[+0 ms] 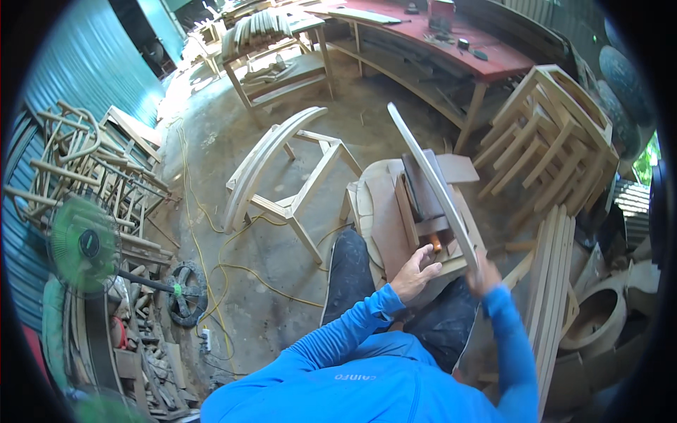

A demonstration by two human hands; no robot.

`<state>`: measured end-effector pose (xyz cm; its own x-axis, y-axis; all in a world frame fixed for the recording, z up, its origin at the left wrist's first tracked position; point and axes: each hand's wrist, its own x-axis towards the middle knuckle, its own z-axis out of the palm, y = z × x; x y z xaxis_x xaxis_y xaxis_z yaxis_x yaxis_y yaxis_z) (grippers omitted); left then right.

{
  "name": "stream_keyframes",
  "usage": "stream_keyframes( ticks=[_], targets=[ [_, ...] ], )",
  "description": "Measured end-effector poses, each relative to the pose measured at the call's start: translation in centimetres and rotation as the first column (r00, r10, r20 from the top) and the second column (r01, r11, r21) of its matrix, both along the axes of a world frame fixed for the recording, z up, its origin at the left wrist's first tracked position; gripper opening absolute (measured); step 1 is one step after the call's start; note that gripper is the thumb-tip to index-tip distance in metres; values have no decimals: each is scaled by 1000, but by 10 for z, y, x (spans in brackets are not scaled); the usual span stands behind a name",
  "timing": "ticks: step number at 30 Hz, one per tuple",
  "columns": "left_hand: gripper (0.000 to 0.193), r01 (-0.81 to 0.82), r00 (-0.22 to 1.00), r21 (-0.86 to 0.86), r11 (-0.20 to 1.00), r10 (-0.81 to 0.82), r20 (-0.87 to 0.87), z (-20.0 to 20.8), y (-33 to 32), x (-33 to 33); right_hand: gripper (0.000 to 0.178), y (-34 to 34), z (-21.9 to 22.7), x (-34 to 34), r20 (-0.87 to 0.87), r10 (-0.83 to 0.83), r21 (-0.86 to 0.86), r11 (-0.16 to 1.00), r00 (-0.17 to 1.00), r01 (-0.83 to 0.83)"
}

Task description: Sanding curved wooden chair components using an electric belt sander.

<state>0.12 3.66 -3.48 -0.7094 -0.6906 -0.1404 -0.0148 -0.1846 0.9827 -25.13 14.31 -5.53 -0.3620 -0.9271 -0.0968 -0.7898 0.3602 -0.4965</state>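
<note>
Clearly, the right hand [484, 273] clasps a curved wooden strip [437, 185].
Blur veils its fingers, which cover the strip's lower end; ahead of the grip, the strip partly hides a dark block [417, 185]. Leftward, the left hand [415, 276] spreads, empty, near an orange knob [436, 243], contact unclear; long slats [553, 268] stand rightward.

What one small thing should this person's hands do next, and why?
Perhaps bring the left hand across to steady the curved wooden strip: only the right hand seems to grip it, near its lower end, while its long upper part extends well beyond, and the left hand is open nearby.
</note>
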Motion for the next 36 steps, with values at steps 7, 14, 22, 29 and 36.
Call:
stream_keyframes(
  ticks=[7,14,22,29,36],
  targets=[
    [68,184,947,638,747,39,-319,8,-16,-43,34,269,53,57,185,-201,207,965,962,162],
    [27,-33,924,856,515,342,-170,19,7,-90,31,399,-34,54,-223,-227,35,970,948,240],
    [14,-39,849,583,811,335,-408,69,24,-73,38,270,-20,32,-155,-133,-379,923,979,65],
    [19,-114,737,634,764,493,-461,75,-77,17,23,249,77,-13,-528,-372,-492,867,763,82],
    [17,298,475,335,894,165,-864,64,-81,57,28,265,83,-23,-633,-475,-500,854,612,145]
  ],
)
